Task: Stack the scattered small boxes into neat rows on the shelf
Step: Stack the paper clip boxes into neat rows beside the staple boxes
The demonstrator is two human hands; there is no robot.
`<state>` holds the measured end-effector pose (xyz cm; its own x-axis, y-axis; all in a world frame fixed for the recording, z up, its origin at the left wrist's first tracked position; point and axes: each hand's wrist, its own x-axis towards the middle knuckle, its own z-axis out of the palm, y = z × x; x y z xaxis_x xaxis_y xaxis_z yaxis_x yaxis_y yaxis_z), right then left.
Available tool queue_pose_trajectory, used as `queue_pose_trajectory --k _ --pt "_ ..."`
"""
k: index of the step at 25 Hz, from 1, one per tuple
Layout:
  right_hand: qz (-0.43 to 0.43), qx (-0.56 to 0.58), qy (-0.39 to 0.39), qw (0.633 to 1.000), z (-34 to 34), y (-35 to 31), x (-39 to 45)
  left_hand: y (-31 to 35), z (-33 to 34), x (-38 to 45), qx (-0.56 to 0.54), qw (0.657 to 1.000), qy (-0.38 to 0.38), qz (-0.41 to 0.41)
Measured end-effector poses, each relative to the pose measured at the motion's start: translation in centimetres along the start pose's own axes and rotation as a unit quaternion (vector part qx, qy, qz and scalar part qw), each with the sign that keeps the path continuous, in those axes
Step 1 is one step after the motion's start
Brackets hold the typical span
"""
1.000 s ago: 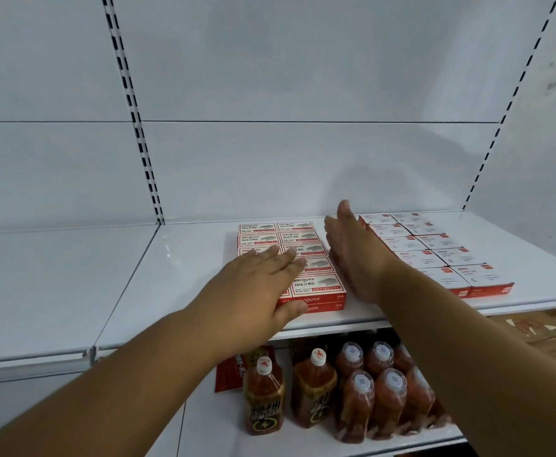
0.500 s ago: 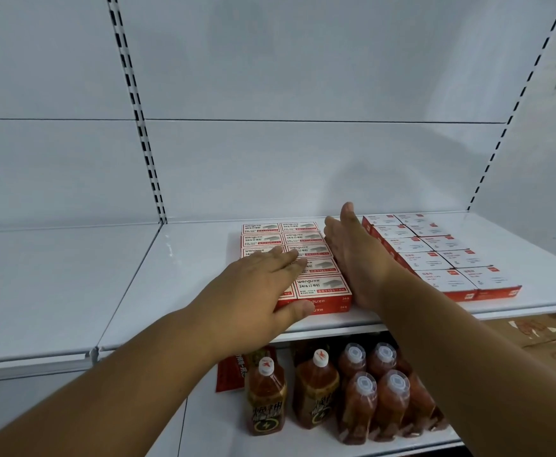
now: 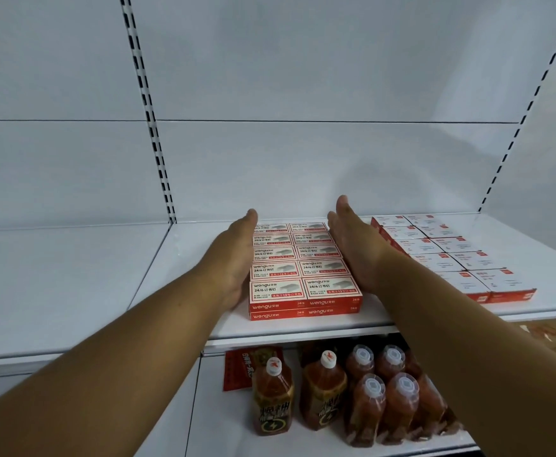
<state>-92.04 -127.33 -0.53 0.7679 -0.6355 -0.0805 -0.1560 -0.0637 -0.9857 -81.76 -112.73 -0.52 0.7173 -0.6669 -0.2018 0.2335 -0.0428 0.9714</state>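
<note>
A block of small red and white staple boxes (image 3: 303, 268) stands on the white shelf (image 3: 184, 258), two columns wide and two layers high. My left hand (image 3: 237, 258) lies flat on edge against the block's left side, fingers straight and together. My right hand (image 3: 355, 249) presses flat against the block's right side in the same way. Neither hand grips a box. A second block of white boxes with red fronts (image 3: 448, 255) sits in two columns just right of my right hand.
The shelf's back wall and slotted uprights (image 3: 152, 127) stand behind the boxes. On the lower shelf are several bottles of reddish drink (image 3: 349, 390) and a red packet (image 3: 237, 371). Brown cartons (image 3: 553, 334) show at the lower right.
My left hand came off the top of the block and moved to its left side, turned on edge. My right hand stayed against the right side.
</note>
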Motion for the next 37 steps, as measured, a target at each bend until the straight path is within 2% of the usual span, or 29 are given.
queue_pose_trajectory --k 6,9,15,20,25,29,37 --pt "-0.010 -0.023 0.012 1.000 0.0 0.5 0.4 0.0 0.3 0.5 -0.003 1.000 0.002 -0.021" --pt "-0.005 -0.020 -0.007 1.000 -0.1 0.8 0.9 0.0 0.2 0.6 -0.004 1.000 0.007 -0.024" --pt "0.003 0.035 -0.021 0.999 -0.5 -0.3 2.1 1.1 0.3 1.1 -0.084 0.996 0.020 -0.027" --pt "0.014 0.002 -0.022 1.000 -0.3 0.3 2.7 0.6 0.6 1.8 -0.073 0.996 0.018 -0.042" --pt "0.074 -0.047 -0.010 0.996 -0.3 -1.1 1.6 0.3 0.2 2.3 -0.059 0.997 0.020 -0.044" --pt "0.072 -0.042 0.012 0.996 -0.2 -1.2 1.2 0.3 0.2 2.2 -0.038 0.998 0.014 -0.039" --pt "0.081 -0.057 0.000 0.995 0.1 -1.9 0.3 0.3 0.0 2.1 -0.001 1.000 -0.010 -0.019"
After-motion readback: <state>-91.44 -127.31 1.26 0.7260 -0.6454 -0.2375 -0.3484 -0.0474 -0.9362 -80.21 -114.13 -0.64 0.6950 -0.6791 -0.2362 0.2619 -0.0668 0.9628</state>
